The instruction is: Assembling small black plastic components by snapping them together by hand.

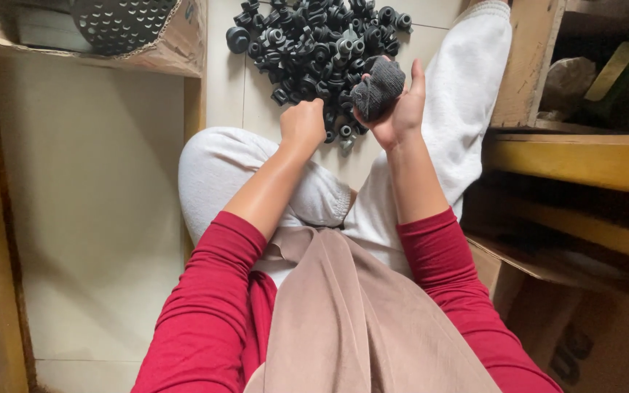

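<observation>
Looking down from the head camera, I see the right hand (396, 109) raised, palm up, fingers wrapped in a dark grey cloth (377, 87), curled and grasping it. Left hand (303, 124) is clenched in a fist just beside it; I can't tell if anything's inside. Both hover over the near edge of a pile of black parts (313, 40) on the tiled floor (96, 182). Cardboard box (176, 44) top left, wooden shelf (576, 156) right.

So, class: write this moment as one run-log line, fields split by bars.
left hand: closed fist over black parts pile | right hand: holding dark knit cloth | posture: seated on tiled floor
</observation>
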